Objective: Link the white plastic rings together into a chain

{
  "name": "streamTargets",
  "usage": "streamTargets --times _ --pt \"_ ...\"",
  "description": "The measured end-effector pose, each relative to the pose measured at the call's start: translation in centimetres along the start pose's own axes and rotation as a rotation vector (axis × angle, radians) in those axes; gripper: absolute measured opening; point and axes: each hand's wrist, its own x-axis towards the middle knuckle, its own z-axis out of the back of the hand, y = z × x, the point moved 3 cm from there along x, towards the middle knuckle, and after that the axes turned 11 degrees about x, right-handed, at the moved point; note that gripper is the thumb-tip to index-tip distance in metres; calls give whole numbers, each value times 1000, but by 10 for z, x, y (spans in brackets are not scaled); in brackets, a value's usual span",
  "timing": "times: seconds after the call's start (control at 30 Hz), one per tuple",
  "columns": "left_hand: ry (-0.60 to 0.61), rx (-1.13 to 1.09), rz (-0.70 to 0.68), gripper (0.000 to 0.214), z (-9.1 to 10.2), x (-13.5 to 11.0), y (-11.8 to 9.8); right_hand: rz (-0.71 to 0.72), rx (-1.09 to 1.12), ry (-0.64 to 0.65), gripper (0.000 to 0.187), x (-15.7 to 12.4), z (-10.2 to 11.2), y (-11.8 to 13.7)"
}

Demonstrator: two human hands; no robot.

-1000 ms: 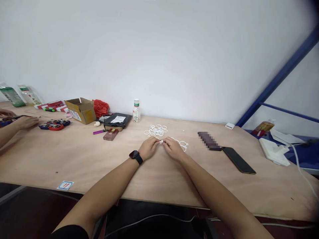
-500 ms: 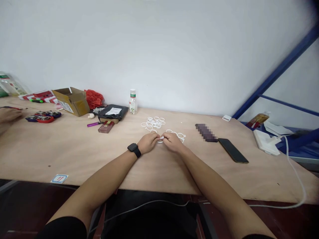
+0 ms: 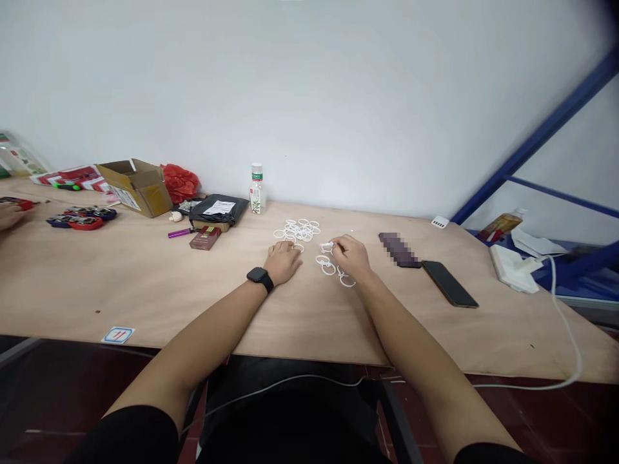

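Observation:
My right hand [image 3: 352, 256] pinches a white plastic ring [image 3: 326, 249] with a small tab, just above the table. Below it lie a few more white rings [image 3: 328, 269], close together and partly overlapping. My left hand [image 3: 282, 261], with a black watch on the wrist, rests palm down with its fingers stretched out. Its fingertips reach a white ring [image 3: 298, 249] at the near edge of a loose pile of white rings [image 3: 304, 230]; whether they press on that ring I cannot tell.
Right of my hands lie a blurred dark object [image 3: 399, 250] and a black phone [image 3: 449, 283]. To the left are a cigarette box [image 3: 206, 238], a purple lighter [image 3: 180, 233], a black parcel [image 3: 227, 209], a bottle [image 3: 256, 190] and an open carton [image 3: 140, 190]. Another person's hand [image 3: 8, 216] shows far left.
My hands have parted from around a ring at the middle. The right has moved right and up with a ring in its fingers; the left has gone left towards the pile, its fingers now spread.

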Motion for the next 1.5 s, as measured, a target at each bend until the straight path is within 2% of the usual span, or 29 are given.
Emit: streamTargets --times 0.07,0.17,0.27,0.43,0.63,0.73,0.87,1.0,1.1,1.23,1.33,1.4,1.5 --pt "40 45 53 26 -4 0 6 -47 -83 1 22 2 6 -7" --pt "62 40 46 20 -4 1 7 -99 -186 51 20 4 9 -15" --pt "47 13 40 19 -1 3 6 -110 -186 74 26 3 6 -14" --pt "82 10 -4 20 2 5 2 13 -116 198 28 -5 -16 7" --pt "115 8 -86 33 4 0 -5 147 -263 482 27 -11 -35 26" --pt "155 0 -160 36 2 -1 -10 176 -262 532 22 -11 -39 26" --pt "174 -12 -198 30 4 -1 -11 152 -155 505 19 -10 -41 22" --pt "148 -42 -215 27 10 -1 -13 116 3 447 25 -11 -39 16" --pt "120 -83 -216 32 11 -3 -16 133 39 418 17 -10 -35 13" --pt "179 -135 -278 32 5 -7 -24 46 59 229 18 -5 -26 7" --pt "193 -140 -296 20 4 -8 -23 6 111 203 21 -4 -25 3" --pt "159 -174 -255 17 6 -7 -19 6 157 228 23 -6 -27 2" --pt "66 -352 -106 21 11 -4 -10 -23 247 197 31 -8 -29 0"
